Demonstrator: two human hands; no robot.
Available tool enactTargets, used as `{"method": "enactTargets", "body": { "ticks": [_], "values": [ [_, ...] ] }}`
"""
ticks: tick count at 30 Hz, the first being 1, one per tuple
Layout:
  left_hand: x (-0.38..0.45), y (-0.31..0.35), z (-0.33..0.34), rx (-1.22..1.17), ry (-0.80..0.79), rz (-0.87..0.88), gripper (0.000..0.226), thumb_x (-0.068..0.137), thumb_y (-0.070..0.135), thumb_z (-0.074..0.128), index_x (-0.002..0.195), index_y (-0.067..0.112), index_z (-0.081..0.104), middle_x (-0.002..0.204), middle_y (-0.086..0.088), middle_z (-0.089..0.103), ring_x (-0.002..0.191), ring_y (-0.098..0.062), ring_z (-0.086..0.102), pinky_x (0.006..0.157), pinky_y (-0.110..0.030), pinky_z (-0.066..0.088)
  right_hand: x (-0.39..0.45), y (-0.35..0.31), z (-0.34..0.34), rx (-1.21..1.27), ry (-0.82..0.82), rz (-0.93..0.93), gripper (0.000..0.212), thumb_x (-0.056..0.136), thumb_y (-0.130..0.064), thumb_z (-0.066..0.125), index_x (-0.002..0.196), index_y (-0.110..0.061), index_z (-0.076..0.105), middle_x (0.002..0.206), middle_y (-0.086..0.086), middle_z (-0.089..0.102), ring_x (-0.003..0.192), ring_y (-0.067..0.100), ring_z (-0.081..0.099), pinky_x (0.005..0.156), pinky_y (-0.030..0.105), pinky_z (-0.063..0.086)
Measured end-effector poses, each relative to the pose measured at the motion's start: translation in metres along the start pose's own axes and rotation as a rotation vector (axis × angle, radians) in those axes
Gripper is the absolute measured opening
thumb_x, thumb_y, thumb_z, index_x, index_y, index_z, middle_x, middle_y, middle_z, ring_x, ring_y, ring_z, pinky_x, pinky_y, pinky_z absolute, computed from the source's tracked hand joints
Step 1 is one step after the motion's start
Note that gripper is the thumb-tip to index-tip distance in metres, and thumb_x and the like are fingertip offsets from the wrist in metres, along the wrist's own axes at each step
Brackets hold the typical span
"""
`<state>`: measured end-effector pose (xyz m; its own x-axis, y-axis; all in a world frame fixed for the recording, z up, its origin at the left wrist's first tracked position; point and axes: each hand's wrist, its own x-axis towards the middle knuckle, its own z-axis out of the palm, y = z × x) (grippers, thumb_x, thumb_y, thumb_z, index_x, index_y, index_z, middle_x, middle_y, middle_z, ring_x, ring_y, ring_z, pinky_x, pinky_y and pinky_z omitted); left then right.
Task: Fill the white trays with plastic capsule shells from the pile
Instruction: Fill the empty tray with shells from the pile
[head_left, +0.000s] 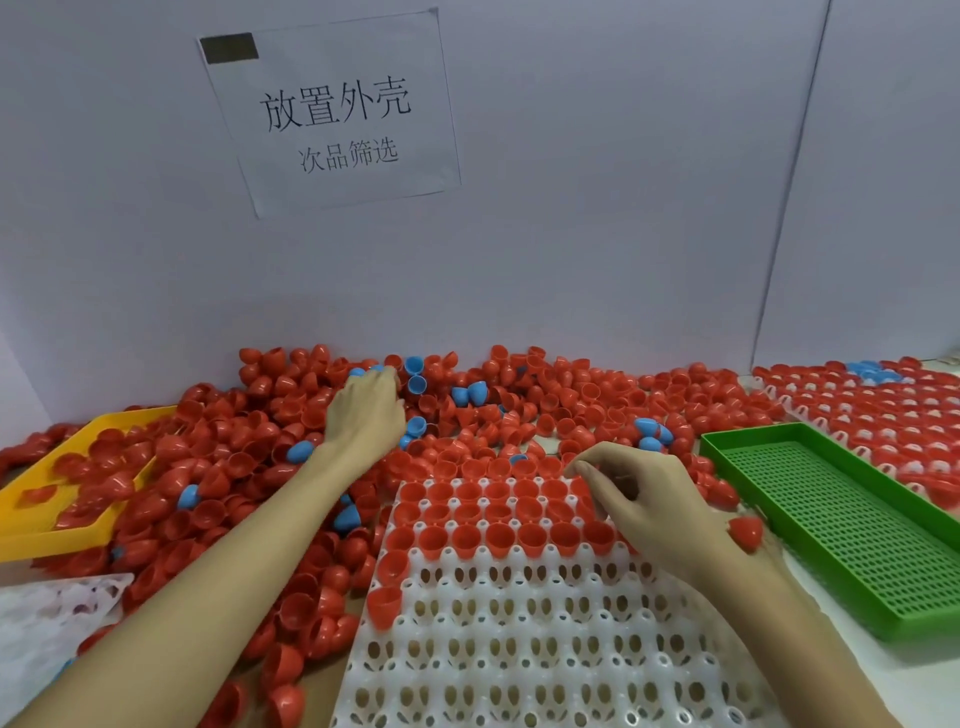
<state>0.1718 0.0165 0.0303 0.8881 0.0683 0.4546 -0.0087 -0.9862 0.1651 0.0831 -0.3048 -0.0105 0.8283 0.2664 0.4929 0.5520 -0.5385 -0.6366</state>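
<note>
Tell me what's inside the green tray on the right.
The green tray shows only its bare perforated floor, no capsule shells. Its near wall hides a strip of floor just behind it.

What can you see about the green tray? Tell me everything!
The green tray is a long, shallow rectangle that looks like bright plastic. Its floor is a grid of tiny holes and a low solid rim runs all around it. It lies flat on the right side of the table, slanting away from the person, and nothing is in it. Red shells crowd against its left edge, and the right hand works just beside it without touching it.
</note>
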Motion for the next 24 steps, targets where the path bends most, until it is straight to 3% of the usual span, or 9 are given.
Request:
{"method": "enactTargets", "body": {
  "ticks": [4, 7, 9, 14, 19, 24],
  "values": [
    [0.033, 0.021, 0.022, 0.075, -0.117, 0.14, 0.032, 0.102, 0.024, 0.061, 0.131, 0.01, 0.058, 0.131, -0.01, 0.058, 0.123, -0.032, 0.056, 0.09, -0.045, 0.052, -0.001, 0.0, -0.001, -0.025, 0.0, 0.01, 0.015, 0.106, -0.024, 0.062, 0.103, -0.028, 0.076, 0.073, -0.017, 0.068, 0.06, 0.011, 0.064, 0.058, 0.018, 0.05],
    [0.044, 0.028, 0.041, 0.177, -0.189, 0.258, 0.039, 0.1, 0.047, 0.061, 0.129, 0.021, 0.061, 0.127, -0.002, 0.06, 0.115, -0.027, 0.061, 0.086, -0.044, 0.055, 0.0, 0.001, -0.001, -0.035, 0.007, 0.003, 0.016, 0.106, -0.024, 0.061, 0.103, -0.026, 0.077, 0.072, -0.017, 0.068, 0.058, 0.011, 0.062, 0.058, 0.017, 0.047],
    [0.045, 0.031, 0.055, 0.173, -0.27, 0.224, 0.045, 0.1, 0.054, 0.059, 0.133, 0.024, 0.06, 0.126, 0.0, 0.059, 0.113, -0.026, 0.063, 0.084, -0.042, 0.056, 0.001, 0.001, -0.002, -0.038, 0.011, 0.007, 0.015, 0.106, -0.023, 0.062, 0.104, -0.024, 0.077, 0.073, -0.021, 0.067, 0.059, 0.009, 0.062, 0.058, 0.016, 0.046],
    [0.043, 0.031, 0.08, -0.058, -0.223, 0.065, 0.027, 0.096, 0.021, 0.069, 0.123, 0.017, 0.064, 0.129, -0.005, 0.06, 0.117, -0.031, 0.062, 0.091, -0.046, 0.053, 0.001, 0.001, -0.003, -0.032, 0.007, -0.001, 0.015, 0.106, -0.02, 0.063, 0.106, -0.019, 0.078, 0.066, -0.028, 0.064, 0.061, 0.005, 0.063, 0.059, 0.013, 0.045],
    [0.028, 0.028, 0.064, -0.291, -0.057, 0.099, 0.023, 0.091, 0.018, 0.078, 0.113, 0.017, 0.072, 0.117, -0.001, 0.067, 0.11, -0.022, 0.065, 0.091, -0.038, 0.054, 0.0, -0.001, -0.006, -0.032, 0.025, 0.013, 0.015, 0.106, -0.021, 0.063, 0.104, -0.022, 0.078, 0.061, -0.015, 0.063, 0.057, 0.011, 0.062, 0.058, 0.016, 0.046],
    [-0.022, 0.035, 0.007, -0.584, 0.054, 0.204, 0.022, 0.087, 0.017, 0.083, 0.107, 0.02, 0.073, 0.111, 0.009, 0.068, 0.092, -0.008, 0.068, 0.086, -0.027, 0.058, -0.002, -0.008, -0.008, -0.008, 0.023, 0.043, 0.015, 0.105, -0.023, 0.063, 0.102, -0.027, 0.077, 0.069, -0.02, 0.067, 0.057, 0.008, 0.062, 0.057, 0.016, 0.046]
  ]
}}
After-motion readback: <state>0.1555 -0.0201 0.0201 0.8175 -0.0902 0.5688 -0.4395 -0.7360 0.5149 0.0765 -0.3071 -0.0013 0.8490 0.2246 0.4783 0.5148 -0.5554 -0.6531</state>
